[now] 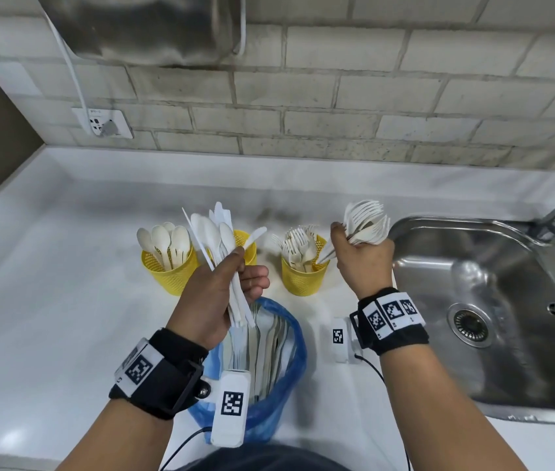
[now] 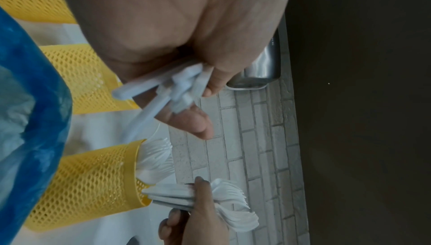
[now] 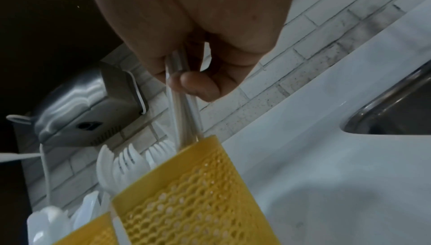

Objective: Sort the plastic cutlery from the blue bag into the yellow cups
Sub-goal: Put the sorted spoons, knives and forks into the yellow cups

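Three yellow mesh cups stand in a row on the white counter: the left cup [image 1: 168, 266] holds spoons, the middle cup [image 1: 248, 244] is mostly hidden behind my left hand, and the right cup [image 1: 304, 273] holds forks. My left hand [image 1: 231, 277] grips a mixed bunch of white spoons and knives [image 1: 221, 232] above the blue bag [image 1: 289, 362], which still has cutlery inside. My right hand [image 1: 361, 253] grips a bunch of white forks [image 1: 367, 222], handles down at the rim of the right cup [image 3: 186, 193].
A steel sink [image 1: 493, 300] with a tap lies right of the cups. The tiled wall [image 1: 337, 96] runs behind, with a socket [image 1: 102, 124] and a metal appliance [image 1: 140, 25] at upper left. Bare counter [image 1: 48, 300] spreads to the left.
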A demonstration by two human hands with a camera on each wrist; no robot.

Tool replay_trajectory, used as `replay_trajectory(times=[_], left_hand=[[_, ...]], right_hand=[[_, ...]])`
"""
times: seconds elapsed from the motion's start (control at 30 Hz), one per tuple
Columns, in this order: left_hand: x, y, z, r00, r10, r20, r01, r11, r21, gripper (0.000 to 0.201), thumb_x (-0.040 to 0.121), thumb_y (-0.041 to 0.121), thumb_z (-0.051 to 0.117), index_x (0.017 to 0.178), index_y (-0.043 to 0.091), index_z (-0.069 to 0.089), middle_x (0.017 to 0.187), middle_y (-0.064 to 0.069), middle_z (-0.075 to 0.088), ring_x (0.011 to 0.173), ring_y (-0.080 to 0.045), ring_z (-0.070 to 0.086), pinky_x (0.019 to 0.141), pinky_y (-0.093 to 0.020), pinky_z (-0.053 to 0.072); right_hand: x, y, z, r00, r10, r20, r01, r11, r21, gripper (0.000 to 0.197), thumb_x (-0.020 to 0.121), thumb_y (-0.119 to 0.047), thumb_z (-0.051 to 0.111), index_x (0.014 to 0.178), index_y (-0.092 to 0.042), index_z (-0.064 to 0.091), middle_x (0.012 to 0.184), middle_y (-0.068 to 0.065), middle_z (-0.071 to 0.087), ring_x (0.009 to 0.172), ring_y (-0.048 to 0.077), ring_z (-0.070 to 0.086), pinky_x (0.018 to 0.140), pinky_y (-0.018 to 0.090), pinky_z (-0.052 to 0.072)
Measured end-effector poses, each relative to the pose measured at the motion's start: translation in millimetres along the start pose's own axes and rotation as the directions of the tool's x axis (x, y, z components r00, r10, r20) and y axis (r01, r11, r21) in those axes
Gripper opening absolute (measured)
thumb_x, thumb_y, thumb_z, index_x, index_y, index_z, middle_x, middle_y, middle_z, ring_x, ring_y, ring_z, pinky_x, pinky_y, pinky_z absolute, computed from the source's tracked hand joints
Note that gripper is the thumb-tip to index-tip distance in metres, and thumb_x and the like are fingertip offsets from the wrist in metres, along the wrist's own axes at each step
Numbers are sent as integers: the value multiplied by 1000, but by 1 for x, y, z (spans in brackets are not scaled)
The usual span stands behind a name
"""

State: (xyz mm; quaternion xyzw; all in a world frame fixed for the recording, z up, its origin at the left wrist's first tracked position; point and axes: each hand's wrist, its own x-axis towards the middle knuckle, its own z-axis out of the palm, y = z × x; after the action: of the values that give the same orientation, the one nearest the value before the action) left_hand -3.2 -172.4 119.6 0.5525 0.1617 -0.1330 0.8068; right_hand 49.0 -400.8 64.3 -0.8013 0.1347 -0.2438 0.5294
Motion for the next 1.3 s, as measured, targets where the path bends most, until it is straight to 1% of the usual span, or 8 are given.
replay_trajectory(times=[0.2,0.4,0.53,0.67,0.83,0.97,1.1,1.3], left_hand=[[0,1,0,1000,2,4,-2,1000,13,28,103,29,57,83,9,57,82,-13,75,68,-19,72,61,-24,59],[-1,0,1,1000,5,6,-5,1000,2,28,103,28,57,83,8,57,79,-13,74,66,-19,72,59,-24,58],[-1,0,1,1000,7,6,-7,1000,6,28,103,28,57,83,9,57,79,-12,74,66,-18,71,60,-24,58],[0,0,0,1000,11,4,-11,1000,3,28,103,27,56,82,9,57,78,-13,73,64,-18,71,59,-23,58],[2,-3,0,1000,15,14,-15,1000,4,29,103,27,56,81,8,58,80,-14,75,66,-20,72,59,-24,58],[3,-8,2,998,20,58,-24,998,61,30,103,29,56,82,7,60,91,-20,77,74,-25,74,63,-26,59],[4,-11,3,991,49,126,-64,991,118,29,104,29,53,90,6,64,95,-21,77,75,-24,73,64,-27,57],[3,-11,0,965,114,235,-160,969,188,31,97,36,56,110,11,69,100,-17,77,80,-22,71,66,-25,55]], right_hand=[[4,9,16,998,-38,53,46,986,-161,31,88,-29,70,67,-16,51,61,-4,56,55,4,53,54,6,32],[-5,17,29,993,58,102,-42,987,-154,22,89,-27,71,85,-8,63,81,5,68,74,21,63,67,26,45],[-13,15,32,993,25,113,-3,981,-193,21,91,-23,71,80,-11,57,93,13,59,79,29,60,73,36,51],[-15,16,31,986,41,164,-4,975,-221,17,90,-22,69,83,-7,64,97,7,48,82,26,58,79,29,47],[-15,12,26,976,79,201,-41,982,-186,38,84,-27,75,118,-18,61,113,1,46,105,22,54,90,24,39],[-17,4,24,978,-37,204,64,990,-128,64,81,-37,75,138,-27,49,124,-2,42,118,18,48,103,29,41],[-13,-2,27,928,-181,325,268,931,-247,68,91,-47,52,152,-19,42,147,6,43,135,25,43,112,39,40],[-12,-9,27,869,-81,488,350,798,-490,54,108,-32,37,158,-15,33,170,2,21,153,29,22,120,50,29]])
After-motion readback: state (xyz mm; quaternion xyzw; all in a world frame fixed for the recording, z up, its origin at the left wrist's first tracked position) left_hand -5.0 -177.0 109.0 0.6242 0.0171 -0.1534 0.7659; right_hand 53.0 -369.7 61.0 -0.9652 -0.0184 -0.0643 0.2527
